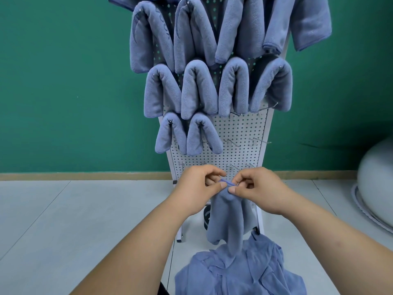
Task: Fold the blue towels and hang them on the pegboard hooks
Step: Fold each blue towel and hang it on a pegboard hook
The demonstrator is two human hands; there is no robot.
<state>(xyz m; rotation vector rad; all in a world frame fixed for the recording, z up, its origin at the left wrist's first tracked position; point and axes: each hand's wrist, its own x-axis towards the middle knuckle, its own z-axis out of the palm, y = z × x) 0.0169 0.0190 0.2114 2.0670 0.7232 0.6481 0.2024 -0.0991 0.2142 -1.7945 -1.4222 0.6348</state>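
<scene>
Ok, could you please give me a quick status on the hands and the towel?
Left hand and right hand pinch blue towel at its top edge. Towel pile below. Ahead, empty hooks on pegboard; nothing blocking.

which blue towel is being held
The towel dangling from the left hand and right hand, pinched at its top; the others hang folded on hooks or lie heaped.

Left hand (198, 189), right hand (260, 189): bare; forearms (148, 241) bare; thumbnails (222, 185) short.
</scene>
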